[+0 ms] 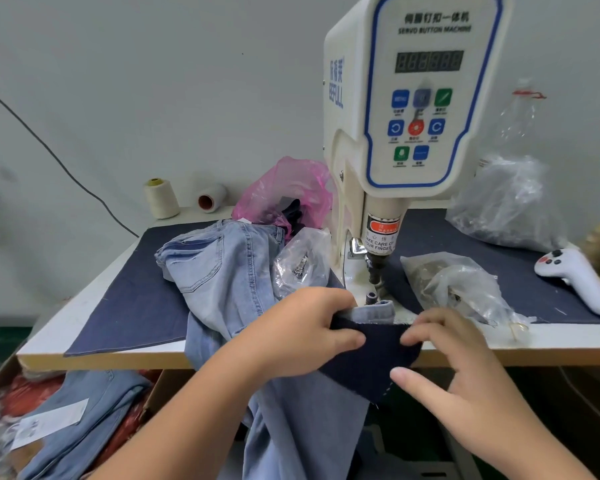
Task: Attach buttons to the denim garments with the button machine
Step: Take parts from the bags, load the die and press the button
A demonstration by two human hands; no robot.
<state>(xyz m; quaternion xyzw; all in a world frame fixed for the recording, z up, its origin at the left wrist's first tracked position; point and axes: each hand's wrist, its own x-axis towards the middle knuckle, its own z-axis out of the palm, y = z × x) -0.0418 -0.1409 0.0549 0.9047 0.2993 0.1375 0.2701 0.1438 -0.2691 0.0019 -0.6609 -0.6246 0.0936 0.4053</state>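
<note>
The white button machine (416, 98) read "SERVO BUTTON MACHINE" on its panel, "BEFULL" on its side, and a red warning label — "TAKE CARE OF YOUR FINGER" — sat above the punch. Light-blue denim jeans (229, 271) lay beside it, draped over the table's front edge (118, 360). The left hand (302, 327) pinched the waistband (378, 311) and dark cloth (368, 362) just before the die; the right hand (465, 372) gripped that cloth's right edge. A clear bag of buttons (458, 289) lay at right, near a white controller (575, 275).
</note>
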